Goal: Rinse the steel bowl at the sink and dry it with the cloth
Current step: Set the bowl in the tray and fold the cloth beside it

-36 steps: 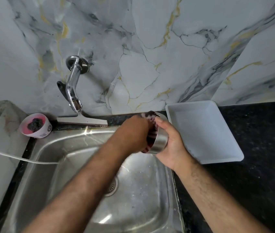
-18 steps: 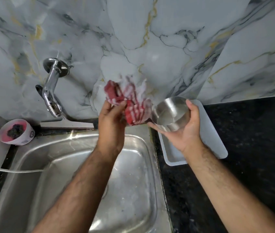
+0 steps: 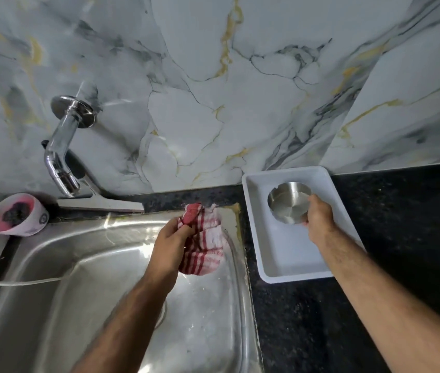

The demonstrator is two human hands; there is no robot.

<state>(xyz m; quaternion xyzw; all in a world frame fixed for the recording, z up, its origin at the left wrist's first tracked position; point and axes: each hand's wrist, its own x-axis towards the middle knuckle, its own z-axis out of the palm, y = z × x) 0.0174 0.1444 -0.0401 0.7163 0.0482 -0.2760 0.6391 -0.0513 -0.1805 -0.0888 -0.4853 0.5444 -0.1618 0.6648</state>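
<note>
Steel bowl (image 3: 288,202) now down in white tray (image 3: 288,259), right hand (image 3: 319,221) gripping; left hand (image 3: 171,239) clutching cloth (image 3: 205,240)

Soft, even daylight fills the scene — bright glare streaks run along the steel sink (image 3: 122,239) rim and basin. The wide lens bends the black counter (image 3: 401,238) edge and wall seams, and the forearms smear slightly at the bottom edge.

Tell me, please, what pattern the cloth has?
Red and white stripes, seen in the head view, on the cloth.
</note>
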